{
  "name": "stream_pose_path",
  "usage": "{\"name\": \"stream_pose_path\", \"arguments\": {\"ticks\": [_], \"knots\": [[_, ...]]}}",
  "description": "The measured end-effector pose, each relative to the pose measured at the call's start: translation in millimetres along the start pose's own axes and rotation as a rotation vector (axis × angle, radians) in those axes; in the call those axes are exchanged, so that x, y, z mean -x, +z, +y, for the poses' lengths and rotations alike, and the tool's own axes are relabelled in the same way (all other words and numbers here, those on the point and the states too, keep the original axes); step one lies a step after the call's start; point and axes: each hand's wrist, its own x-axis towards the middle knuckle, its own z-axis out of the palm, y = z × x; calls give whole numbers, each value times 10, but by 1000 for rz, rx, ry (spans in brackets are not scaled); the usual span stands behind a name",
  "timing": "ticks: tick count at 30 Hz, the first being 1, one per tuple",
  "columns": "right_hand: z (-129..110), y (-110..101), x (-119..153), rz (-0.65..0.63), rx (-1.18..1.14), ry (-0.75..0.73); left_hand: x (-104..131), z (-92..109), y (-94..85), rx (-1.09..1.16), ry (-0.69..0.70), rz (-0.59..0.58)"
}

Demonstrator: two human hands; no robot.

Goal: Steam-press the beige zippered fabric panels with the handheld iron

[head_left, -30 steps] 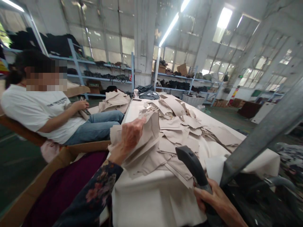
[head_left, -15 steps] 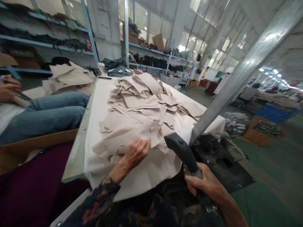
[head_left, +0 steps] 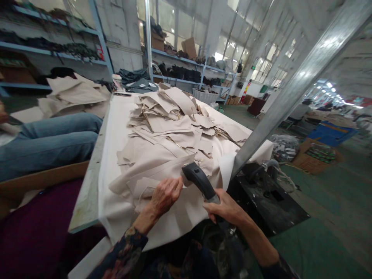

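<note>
- The right hand [head_left: 225, 209] is clenched round the black iron handle [head_left: 200, 181]; its tip sits just beside the left fingers, so a slip could burn them
- The left hand [head_left: 165, 195] presses a beige fabric piece [head_left: 157, 170] flat; loosened, it could crease
- Beyond, the beige pile [head_left: 174, 120] could slide off the white table cover [head_left: 116, 135]

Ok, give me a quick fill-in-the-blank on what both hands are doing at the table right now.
1. The right hand grips a black ____ by its handle.
2. The left hand rests on ____-coloured fabric pieces.
3. The pieces lie piled on a table covered with a ____ cloth.
4. Left of the table, a seated person's legs are in blue ____.

Missing words: iron; beige; white; jeans
</note>
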Motion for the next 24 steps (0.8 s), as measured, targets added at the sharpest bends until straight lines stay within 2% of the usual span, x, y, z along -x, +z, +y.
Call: {"name": "stream_pose_path", "arguments": {"ticks": [4,8,13,20,24], "knots": [[-90,-102,-134,82,6,-3,38,24,39,18,-3,-47],[-126,-230,-99,132,0,-45,68,37,91,-9,14,-85],[-34,-234,6,26,-38,-10,79,40,126,3,5,-111],[68,-100,-165,-24,-33,28,61,49,116,-2,5,-115],[142,-79,-57,-103,-52,75,57,49,128,-15,2,-108]]}}
